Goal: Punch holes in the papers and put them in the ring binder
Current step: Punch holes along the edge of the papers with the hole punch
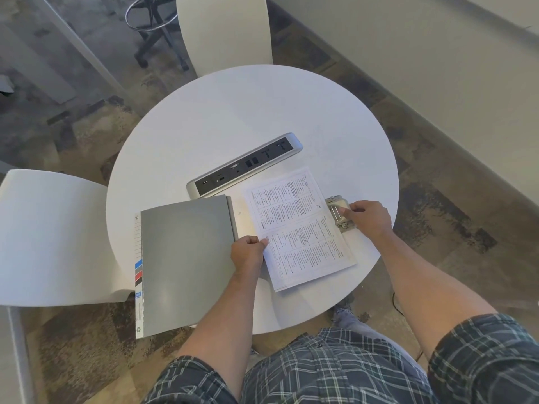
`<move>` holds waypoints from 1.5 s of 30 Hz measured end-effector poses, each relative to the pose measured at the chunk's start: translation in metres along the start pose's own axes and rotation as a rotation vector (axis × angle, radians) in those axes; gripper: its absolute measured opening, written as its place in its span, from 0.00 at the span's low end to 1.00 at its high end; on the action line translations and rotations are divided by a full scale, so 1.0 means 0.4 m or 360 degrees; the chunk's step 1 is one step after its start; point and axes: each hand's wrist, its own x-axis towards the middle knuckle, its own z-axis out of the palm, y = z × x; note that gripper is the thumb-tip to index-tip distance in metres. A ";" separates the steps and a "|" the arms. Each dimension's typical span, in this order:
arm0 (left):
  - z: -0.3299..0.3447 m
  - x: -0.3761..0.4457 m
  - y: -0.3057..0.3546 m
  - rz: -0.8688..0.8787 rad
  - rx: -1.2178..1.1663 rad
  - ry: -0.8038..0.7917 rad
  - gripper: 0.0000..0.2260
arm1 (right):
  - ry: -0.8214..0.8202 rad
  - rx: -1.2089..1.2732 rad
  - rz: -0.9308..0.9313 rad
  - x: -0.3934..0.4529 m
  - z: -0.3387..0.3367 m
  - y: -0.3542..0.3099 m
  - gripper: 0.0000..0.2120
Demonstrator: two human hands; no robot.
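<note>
A thin stack of printed papers (300, 225) lies on the round white table (233, 118), its right edge pushed into a metal hole punch (338, 211). My right hand (369, 217) rests on the punch with its fingers over the lever. My left hand (248, 252) pinches the papers' left edge between thumb and fingers. A closed grey ring binder (186, 263) lies to the left of the papers, with coloured index tabs showing along its left side; it overhangs the table's near edge.
A silver power and data socket strip (245, 164) sits in the middle of the table, just behind the binder and papers. White chairs stand at the far side (224, 30) and at the left (55, 234). A wall runs along the right.
</note>
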 end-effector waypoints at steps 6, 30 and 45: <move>-0.001 -0.019 0.003 -0.0005 0.0016 -0.0023 0.10 | 0.0006 0.0053 0.0035 -0.004 0.007 0.013 0.14; 0.003 -0.030 0.007 -0.0022 0.0071 0.0047 0.10 | 0.0030 0.0181 0.0120 0.023 0.026 0.032 0.21; -0.013 -0.024 -0.004 -0.0011 0.0100 0.0073 0.09 | -0.0023 0.0238 0.0133 0.035 0.033 0.027 0.22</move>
